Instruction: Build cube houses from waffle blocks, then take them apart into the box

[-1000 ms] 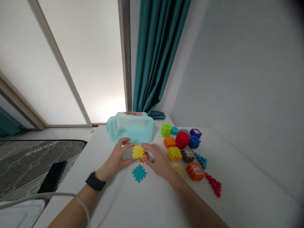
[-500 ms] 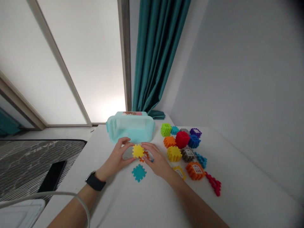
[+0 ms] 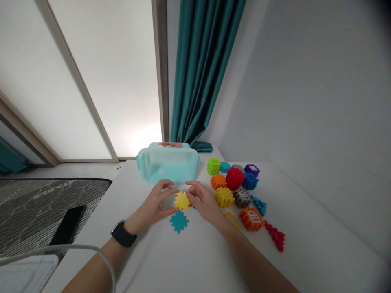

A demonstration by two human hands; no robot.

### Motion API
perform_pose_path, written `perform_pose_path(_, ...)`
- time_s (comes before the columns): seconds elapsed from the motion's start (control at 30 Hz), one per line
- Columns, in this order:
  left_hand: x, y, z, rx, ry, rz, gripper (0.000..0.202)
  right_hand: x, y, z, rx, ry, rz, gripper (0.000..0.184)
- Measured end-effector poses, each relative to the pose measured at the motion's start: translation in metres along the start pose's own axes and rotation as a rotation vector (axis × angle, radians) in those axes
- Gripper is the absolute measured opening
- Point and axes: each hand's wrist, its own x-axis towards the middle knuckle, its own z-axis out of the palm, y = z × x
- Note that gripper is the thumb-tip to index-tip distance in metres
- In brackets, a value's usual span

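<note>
A yellow notched building tile (image 3: 182,201) is between my two hands, just above the white table. My left hand (image 3: 157,203) pinches its left side, thumb below and forefinger above. The fingers of my right hand (image 3: 203,203) close on its right edge. Flat on the table, right below the yellow tile, lies a teal notched tile (image 3: 179,221). Bits of orange and blue pieces peek out beside my right fingers, mostly hidden. A grey piece (image 3: 163,204) shows partly behind my left hand.
A pale turquoise bin (image 3: 168,165) stands behind my hands. To the right sit several notched blocks, among them a red one (image 3: 235,179), a yellow one (image 3: 225,197) and an orange one (image 3: 251,219). A cable (image 3: 102,256) loops at lower left near a phone (image 3: 67,225).
The yellow tile has come slightly right and nearer me, and it is turned so a different, ribbed-looking side shows. The orange piece behind is now mostly covered.
</note>
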Motion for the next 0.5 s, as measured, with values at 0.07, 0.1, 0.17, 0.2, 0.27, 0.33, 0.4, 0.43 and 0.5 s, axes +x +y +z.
perform_pose_path(0.07,0.0,0.002,0.0,0.01,-0.02,0.005,0.048,0.002,-0.001,0.0,0.092,-0.029,0.083,0.034)
perform_pose_path(0.1,0.0,0.002,0.0,0.017,-0.019,0.007,0.048,0.002,-0.002,0.0,0.123,-0.034,0.113,0.037)
perform_pose_path(0.17,0.0,0.002,0.001,0.034,0.003,0.012,0.043,0.003,-0.005,0.0,0.174,-0.028,0.161,0.043)
perform_pose_path(0.2,0.0,0.002,0.001,0.045,0.022,0.015,0.038,0.003,-0.006,0.0,0.195,-0.021,0.18,0.046)
perform_pose_path(0.27,0.0,0.002,0.001,0.082,0.064,0.017,0.029,0.002,-0.009,0.0,0.221,-0.008,0.206,0.05)
perform_pose_path(0.33,0.0,0.002,0.001,0.134,0.105,0.014,0.023,0.001,-0.01,0.002,0.213,-0.009,0.22,0.05)
perform_pose_path(0.4,0.001,0.002,0.002,0.18,0.138,0.013,0.019,0.0,-0.01,0.005,0.181,-0.027,0.22,0.048)
perform_pose_path(0.43,0.001,0.002,0.002,0.196,0.155,0.015,0.017,-0.001,-0.009,0.007,0.161,-0.034,0.213,0.046)
perform_pose_path(0.5,0.002,0.002,0.003,0.215,0.186,0.014,0.016,-0.002,-0.007,0.011,0.124,-0.026,0.189,0.041)
